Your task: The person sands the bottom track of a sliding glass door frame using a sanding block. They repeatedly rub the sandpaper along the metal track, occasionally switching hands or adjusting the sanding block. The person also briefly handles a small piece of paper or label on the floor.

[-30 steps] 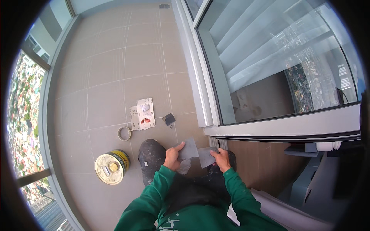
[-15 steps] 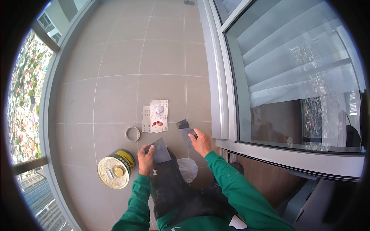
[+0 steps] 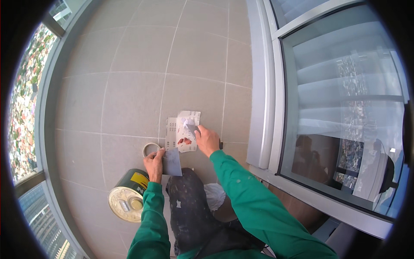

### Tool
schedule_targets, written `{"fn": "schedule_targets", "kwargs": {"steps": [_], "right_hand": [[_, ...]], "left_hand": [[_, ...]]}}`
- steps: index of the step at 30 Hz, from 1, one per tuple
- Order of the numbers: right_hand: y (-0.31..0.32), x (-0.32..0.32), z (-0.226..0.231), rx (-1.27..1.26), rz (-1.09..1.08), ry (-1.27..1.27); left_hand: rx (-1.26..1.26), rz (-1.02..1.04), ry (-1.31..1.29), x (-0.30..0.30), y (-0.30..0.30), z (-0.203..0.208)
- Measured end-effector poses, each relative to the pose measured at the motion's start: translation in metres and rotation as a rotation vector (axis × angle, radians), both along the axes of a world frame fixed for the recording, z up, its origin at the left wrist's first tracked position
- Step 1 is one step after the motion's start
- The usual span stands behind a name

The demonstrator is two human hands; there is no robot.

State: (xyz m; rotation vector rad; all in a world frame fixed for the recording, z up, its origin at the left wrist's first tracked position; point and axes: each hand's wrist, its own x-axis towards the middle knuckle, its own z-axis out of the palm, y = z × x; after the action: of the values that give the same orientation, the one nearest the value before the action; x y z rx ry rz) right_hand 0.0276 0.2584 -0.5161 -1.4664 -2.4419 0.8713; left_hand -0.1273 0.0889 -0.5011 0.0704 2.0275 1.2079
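Note:
My left hand [image 3: 153, 165] grips a flat grey spreader blade [image 3: 174, 163] by its left edge, above my dark trouser leg. Farther forward, my right hand [image 3: 208, 140] is closed around a second, smaller-looking grey spreader [image 3: 193, 128]. Its tip meets a dab of white paste [image 3: 187, 122] on a pale printed card [image 3: 171, 133] lying on the floor. A smear of red-brown paste [image 3: 184, 141] sits lower on that card. A small dark piece [image 3: 221, 145] shows beside my right wrist, mostly hidden.
A roll of tape [image 3: 145, 149] lies left of the card. Behind it stands a dark metal can [image 3: 129, 190] with a yellow label. A white cloth [image 3: 214, 196] is by my leg. Railing [image 3: 47, 108] runs along the left, a framed glass door [image 3: 276, 86] along the right.
My right hand has moved forward and left, bringing its spreader onto the white paste. My left hand has drifted slightly left with its blade, close to the tape roll. The view has shifted.

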Motion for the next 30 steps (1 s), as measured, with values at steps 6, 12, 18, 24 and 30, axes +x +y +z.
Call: {"fn": "schedule_targets", "kwargs": {"steps": [6,12,18,24,30], "right_hand": [[0.002,-0.013,-0.003,0.008,0.026,-0.02],[-0.005,-0.019,-0.028,0.13,0.109,-0.026],[-0.025,-0.035,-0.025,0.108,0.248,-0.149],[-0.02,-0.026,-0.022,0.095,0.31,-0.145],[0.002,0.005,0.011,0.066,0.243,0.084]], "left_hand": [[-0.101,-0.03,0.061,0.006,-0.003,-0.025],[-0.129,-0.047,-0.027,0.007,-0.004,-0.03],[-0.073,-0.034,-0.093,0.009,-0.007,-0.045],[-0.05,-0.028,-0.08,0.014,-0.007,-0.044],[-0.019,-0.011,-0.134,0.011,-0.011,-0.033]]}}
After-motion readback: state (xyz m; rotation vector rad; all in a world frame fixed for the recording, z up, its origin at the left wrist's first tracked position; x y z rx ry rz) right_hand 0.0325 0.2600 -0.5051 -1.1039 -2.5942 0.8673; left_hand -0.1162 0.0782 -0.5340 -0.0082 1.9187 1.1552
